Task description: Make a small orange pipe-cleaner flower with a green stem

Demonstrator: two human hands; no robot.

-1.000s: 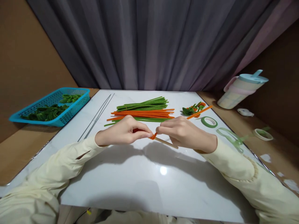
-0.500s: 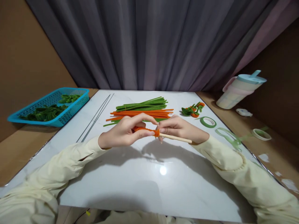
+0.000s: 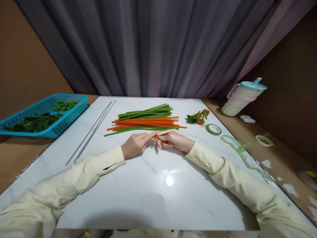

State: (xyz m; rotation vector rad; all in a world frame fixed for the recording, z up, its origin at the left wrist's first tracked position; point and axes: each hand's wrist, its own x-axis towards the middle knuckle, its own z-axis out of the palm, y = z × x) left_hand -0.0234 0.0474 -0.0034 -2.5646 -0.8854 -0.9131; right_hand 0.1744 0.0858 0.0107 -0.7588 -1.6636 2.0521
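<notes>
A thin pale wooden stick (image 3: 167, 132) slants up to the right between my hands, with an orange chenille stem (image 3: 156, 135) wrapped at its left end. My left hand (image 3: 135, 144) reaches in from the left, its fingertips pinched on that wrapped end. My right hand (image 3: 177, 142) is curled just under the stick, fingers bent against the chenille stem. A bit of orange shows below the right palm; the rest of the stem is hidden by the fingers. Beyond the hands lie bundles of green chenille stems (image 3: 146, 112) and orange chenille stems (image 3: 146, 122).
At left, a blue basket (image 3: 53, 131) holds green leaf shapes. Dark thin wires (image 3: 92, 134) lie on the white tabletop (image 3: 123, 195). To the right are small orange-and-green pieces (image 3: 198, 116), green tape (image 3: 213, 129), a loose tape strip (image 3: 241, 148) and a lidded cup (image 3: 239, 100).
Both hands have shifted left and turned. The stick pointed down to the right across the right palm; it now points up to the right above that hand. The view has shifted slightly.
</notes>
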